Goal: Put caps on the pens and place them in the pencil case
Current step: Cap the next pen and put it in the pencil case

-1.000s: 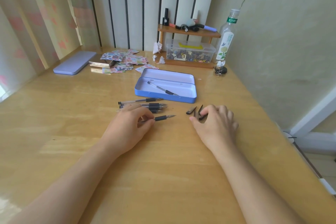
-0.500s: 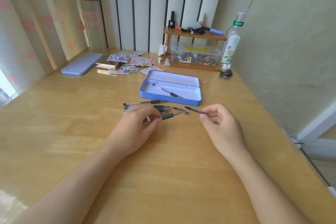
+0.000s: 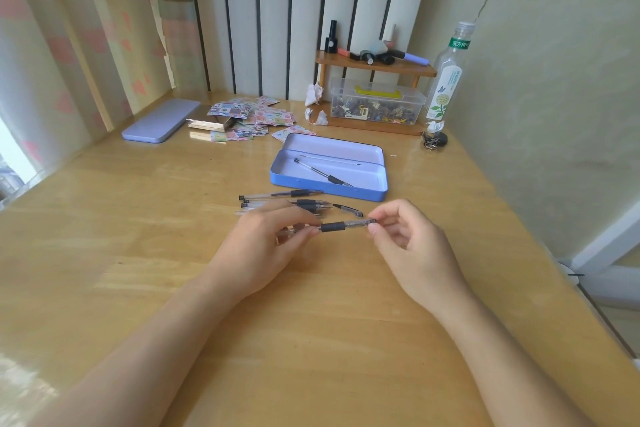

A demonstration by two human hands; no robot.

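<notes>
Since half a second ago, right hand has brought the cap onto the pen tip; both hands are now gripping that one pen between them, left hand pinching the barrel, right fingers pinching the cap end. Just beyond the left hand, three uncapped pens are lying together, one loose cap beside them. Further beyond the hands, the open blue pencil case is holding one pen.

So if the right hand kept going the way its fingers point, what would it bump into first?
Probably the left hand. The right hand points left along the pen they share, though depth is hard to judge.
</notes>
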